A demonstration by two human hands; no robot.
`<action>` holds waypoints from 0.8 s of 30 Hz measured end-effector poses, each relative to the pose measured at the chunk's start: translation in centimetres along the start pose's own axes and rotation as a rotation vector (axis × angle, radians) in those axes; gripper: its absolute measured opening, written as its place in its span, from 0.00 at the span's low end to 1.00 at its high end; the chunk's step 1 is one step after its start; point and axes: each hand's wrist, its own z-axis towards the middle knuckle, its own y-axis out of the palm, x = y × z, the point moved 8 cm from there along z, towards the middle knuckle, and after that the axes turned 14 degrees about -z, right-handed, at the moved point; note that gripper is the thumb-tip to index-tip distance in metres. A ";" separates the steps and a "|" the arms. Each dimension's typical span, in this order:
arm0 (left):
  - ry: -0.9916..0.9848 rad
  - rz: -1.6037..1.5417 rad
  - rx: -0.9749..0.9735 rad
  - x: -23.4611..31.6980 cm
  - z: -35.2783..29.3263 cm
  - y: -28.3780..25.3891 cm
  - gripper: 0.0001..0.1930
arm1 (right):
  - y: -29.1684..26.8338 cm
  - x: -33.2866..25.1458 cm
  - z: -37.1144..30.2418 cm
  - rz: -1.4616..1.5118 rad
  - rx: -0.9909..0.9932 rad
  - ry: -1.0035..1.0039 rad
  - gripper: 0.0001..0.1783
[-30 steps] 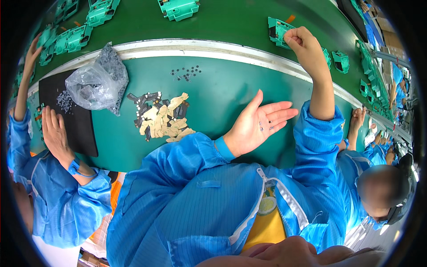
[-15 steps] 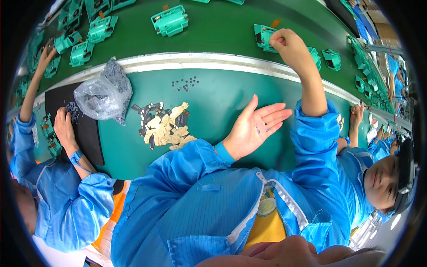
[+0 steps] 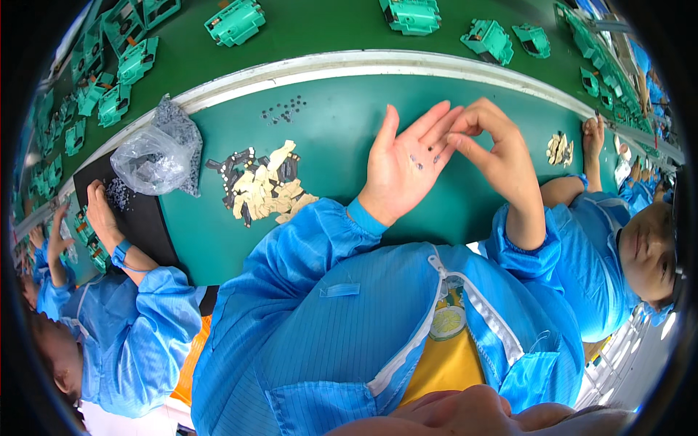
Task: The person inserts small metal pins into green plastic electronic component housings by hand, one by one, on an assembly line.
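My left hand point(image 3: 398, 171) is held palm up over the green worktable, fingers stretched and thumb apart. On its palm and fingers lie several tiny dark pieces point(image 3: 419, 166), too small to name. Beside it, my right hand point(image 3: 498, 149) has thumb and forefinger pinched together at the left fingers; whatever is between the tips is hidden. Left of my hands is a loose pile of cream-coloured strips and small black parts point(image 3: 265, 185). Behind the pile, small black discs point(image 3: 283, 110) are scattered on the table point(image 3: 334, 145).
Beyond a white rail point(image 3: 327, 65), teal plastic housings point(image 3: 411, 16) stand on a green belt. A clear bag of small grey parts point(image 3: 156, 156) rests partly on a black mat point(image 3: 149, 225). Co-workers sit on both sides; one co-worker's hand point(image 3: 105, 214) is on the mat.
My right hand has come back from a teal housing beyond the rail to my left fingers. The left hand has risen slightly, still palm up. Housings on the belt have shifted left.
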 end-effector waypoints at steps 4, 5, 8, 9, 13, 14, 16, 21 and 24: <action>-0.051 0.052 -0.061 -0.4 -0.2 0.4 0.42 | 1.8 -0.5 -1.6 0.019 -0.051 -0.012 0.08; -0.049 0.054 -0.062 -0.4 -0.2 0.4 0.42 | 1.9 -0.8 -1.6 -0.032 -0.039 -0.036 0.08; -0.006 0.033 -0.048 -0.2 -0.5 0.2 0.42 | 2.1 -1.9 -1.2 -0.152 -0.017 -0.106 0.08; 0.004 0.068 -0.060 0.0 -0.4 0.5 0.42 | 2.1 -2.4 -1.0 -0.225 0.001 -0.142 0.09; 0.018 0.117 -0.068 -0.3 -0.5 0.4 0.41 | 2.7 -4.4 -1.3 -0.356 0.065 -0.268 0.08; 0.019 0.116 -0.069 -0.2 -0.5 0.5 0.41 | 3.2 -4.5 -1.3 -0.445 0.053 -0.283 0.08; 0.014 0.135 -0.040 -0.1 -0.5 0.2 0.40 | 3.6 -4.6 -1.4 -0.532 0.036 -0.299 0.08; 0.003 0.153 0.010 -0.3 -0.7 -0.1 0.41 | 3.6 -3.8 -1.4 -0.491 -0.048 -0.217 0.06; -0.016 0.148 0.026 -0.5 -0.8 0.0 0.40 | 2.9 -3.1 -1.3 -0.424 -0.081 -0.165 0.05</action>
